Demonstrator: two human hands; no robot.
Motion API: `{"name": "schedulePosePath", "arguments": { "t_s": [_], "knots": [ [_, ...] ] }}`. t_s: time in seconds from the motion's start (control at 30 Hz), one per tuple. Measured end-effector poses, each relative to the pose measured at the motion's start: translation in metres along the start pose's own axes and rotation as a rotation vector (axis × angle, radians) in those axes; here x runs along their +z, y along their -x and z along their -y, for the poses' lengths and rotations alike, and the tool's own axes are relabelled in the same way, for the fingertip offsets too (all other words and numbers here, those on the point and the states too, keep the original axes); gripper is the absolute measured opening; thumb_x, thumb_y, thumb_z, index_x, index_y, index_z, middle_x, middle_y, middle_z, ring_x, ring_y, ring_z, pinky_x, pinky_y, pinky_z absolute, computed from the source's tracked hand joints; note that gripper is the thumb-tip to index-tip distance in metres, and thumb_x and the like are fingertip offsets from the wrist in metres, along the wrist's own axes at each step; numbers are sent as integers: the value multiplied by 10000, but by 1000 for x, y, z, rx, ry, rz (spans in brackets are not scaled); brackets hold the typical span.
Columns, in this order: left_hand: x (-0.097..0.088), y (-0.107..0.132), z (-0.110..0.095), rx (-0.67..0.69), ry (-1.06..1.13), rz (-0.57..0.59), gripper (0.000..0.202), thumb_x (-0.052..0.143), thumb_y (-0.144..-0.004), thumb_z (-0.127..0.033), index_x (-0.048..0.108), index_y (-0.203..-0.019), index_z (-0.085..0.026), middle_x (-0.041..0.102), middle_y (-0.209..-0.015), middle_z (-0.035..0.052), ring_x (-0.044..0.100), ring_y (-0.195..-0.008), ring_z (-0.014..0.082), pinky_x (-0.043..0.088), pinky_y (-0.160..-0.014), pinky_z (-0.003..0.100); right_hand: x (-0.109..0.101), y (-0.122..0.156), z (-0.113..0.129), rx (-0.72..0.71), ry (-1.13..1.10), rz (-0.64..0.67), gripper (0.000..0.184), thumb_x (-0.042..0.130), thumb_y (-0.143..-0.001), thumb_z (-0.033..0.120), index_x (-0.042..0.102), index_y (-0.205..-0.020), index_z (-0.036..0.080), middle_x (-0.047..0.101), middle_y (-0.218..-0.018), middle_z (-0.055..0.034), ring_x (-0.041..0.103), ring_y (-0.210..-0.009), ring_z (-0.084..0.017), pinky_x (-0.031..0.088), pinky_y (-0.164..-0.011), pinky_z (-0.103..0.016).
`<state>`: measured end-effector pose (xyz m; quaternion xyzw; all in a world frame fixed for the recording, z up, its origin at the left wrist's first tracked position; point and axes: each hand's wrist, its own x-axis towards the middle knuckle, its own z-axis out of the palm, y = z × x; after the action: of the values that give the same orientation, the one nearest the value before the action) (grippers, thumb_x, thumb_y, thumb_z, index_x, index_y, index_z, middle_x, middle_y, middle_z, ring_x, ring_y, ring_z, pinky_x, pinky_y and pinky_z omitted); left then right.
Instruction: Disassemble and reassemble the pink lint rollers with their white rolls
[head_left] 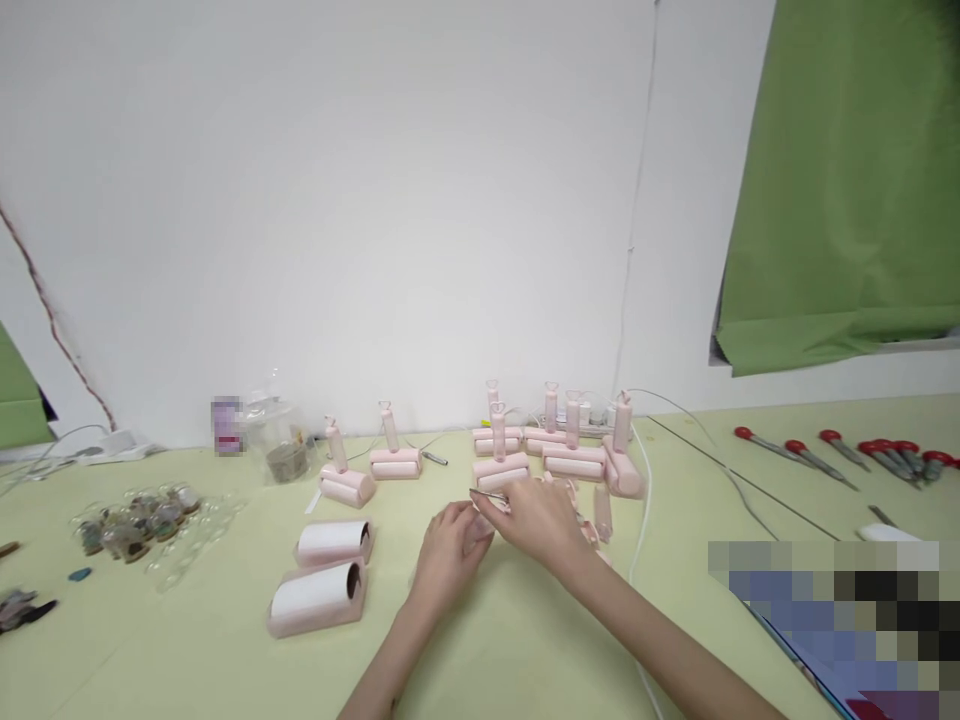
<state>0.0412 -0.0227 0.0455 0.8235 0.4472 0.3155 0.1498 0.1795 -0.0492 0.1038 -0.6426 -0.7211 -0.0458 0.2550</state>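
My left hand (448,553) is closed around a small translucent pinkish part (478,532), mostly hidden by the fingers. Just above it, my right hand (541,522) grips a thin dark metal tool (487,494), whose tip points left; its exact kind is not clear. The two hands meet over the table, fingertips nearly touching. Right behind them is a pink lint roller (500,470) with its handle upright. Beside my right hand lie a loose clear-pink handle (603,513) and several small pink pieces (590,533), partly covered by the hand.
Several more pink lint rollers (574,461) stand along the wall. Two large pink rollers (319,598) lie at left, near small glass domes (135,530). A white cable (640,545) crosses at right, with red-handled tools (817,462) beyond. A plastic bag (274,440) sits at the back.
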Motion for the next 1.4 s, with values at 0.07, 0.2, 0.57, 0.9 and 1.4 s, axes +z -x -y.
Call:
{"name": "schedulePosePath", "arguments": {
  "t_s": [0.07,0.2,0.57,0.9,1.4],
  "knots": [
    [-4,-1,2,-13,49,45,222,463,-713,-199,585,-896,-225,607,-910,39,500,-985,239,382,-840,339,3,-1,-3,-84,-93,38,395,407,-786,343,475,-435,174,493,-420,-20,438,-412,-127,177,-437,-242],
    [-13,0,8,-29,108,97,121,509,-664,-192,601,-736,-225,627,-809,18,511,-983,249,404,-782,305,11,-1,-3,-215,-224,63,299,463,-690,188,421,-393,177,404,-369,49,325,-369,-74,183,-401,-215],
    [-15,0,13,-102,368,114,279,362,-818,-410,514,-789,-179,603,-837,37,557,-849,193,413,-754,275,-18,-20,-39,-79,-220,-27,419,331,-838,389,457,-496,182,440,-449,35,407,-424,-93,252,-394,-188],
    [-33,16,15,-137,146,155,560,689,-522,-444,400,-936,-201,497,-1004,65,482,-948,254,389,-792,346,7,-25,-81,63,89,224,302,583,-649,379,543,-878,187,566,-968,-74,575,-686,-201,255,-468,-219],
    [5,33,36,-195,555,6,547,617,-648,-270,268,-1066,-219,468,-1062,58,486,-1004,194,385,-853,307,-4,-11,-31,-90,-328,250,533,592,-621,579,542,-1035,247,607,-839,-9,557,-715,-173,336,-524,-212]
  ]
}}
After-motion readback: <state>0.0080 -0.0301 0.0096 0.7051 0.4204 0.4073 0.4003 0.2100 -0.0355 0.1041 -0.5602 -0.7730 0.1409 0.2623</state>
